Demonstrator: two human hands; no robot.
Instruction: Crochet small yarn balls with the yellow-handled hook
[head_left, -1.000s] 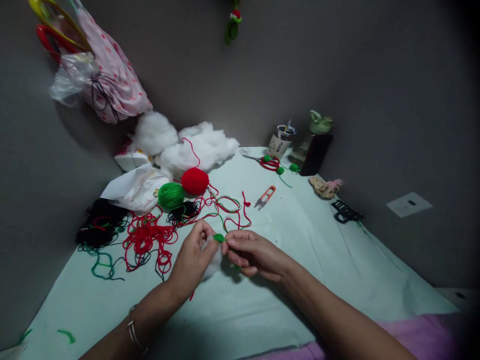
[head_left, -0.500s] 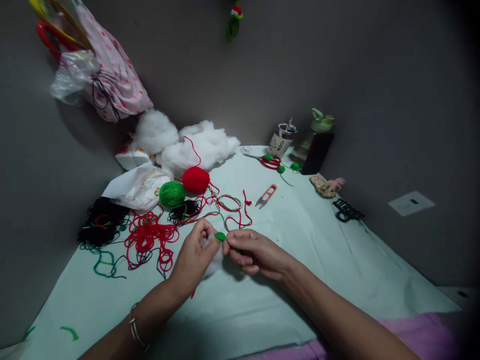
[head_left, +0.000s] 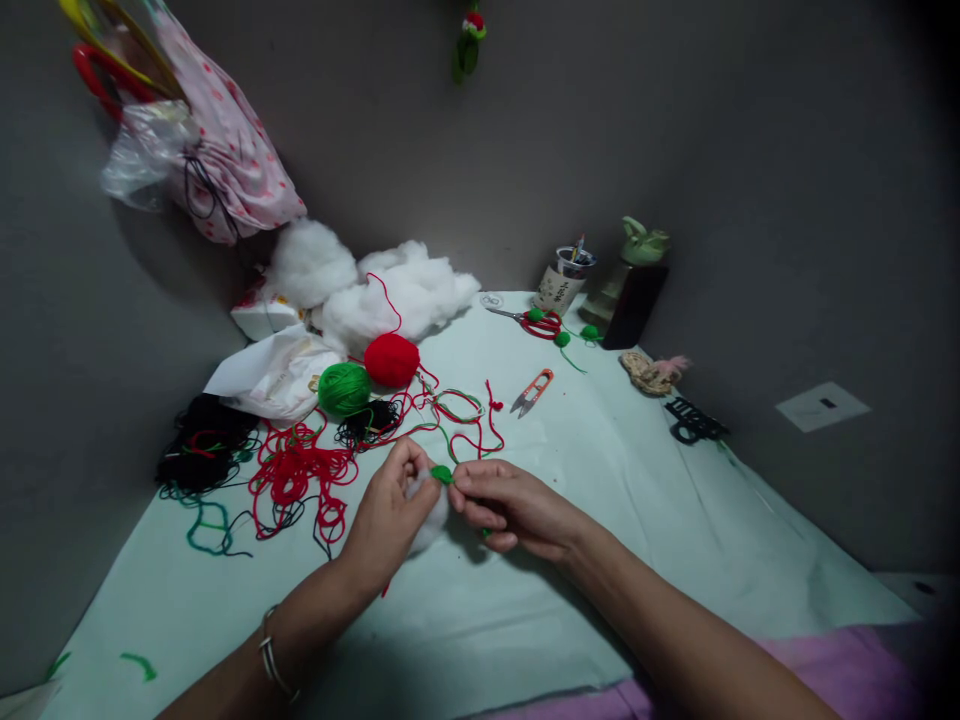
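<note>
Between my hands is a small green crocheted piece (head_left: 442, 474). My left hand (head_left: 391, 505) pinches its left end between thumb and fingers. A tuft of white stuffing (head_left: 431, 525) shows under that hand, partly hidden by it. The fingertips of my right hand (head_left: 514, 505) are closed at the right end of the green piece; a bit of green also shows below these fingers. Beyond my hands lie tangled red and green yarn (head_left: 469, 405) and orange thread snips (head_left: 533, 393).
A red yarn ball (head_left: 392, 360), a green yarn ball (head_left: 345, 389) and heaped white stuffing (head_left: 405, 290) are at the back left. Loose red yarn (head_left: 300, 480) and black yarn (head_left: 202, 445) lie left. Red-handled scissors (head_left: 541, 323), a pen cup (head_left: 561, 283) and small green balls (head_left: 590, 332) stand far back.
The green piece has shifted and turned slightly between my fingers, and a bit of green shows more clearly beneath my right hand. Both hands stay in nearly the same place.
</note>
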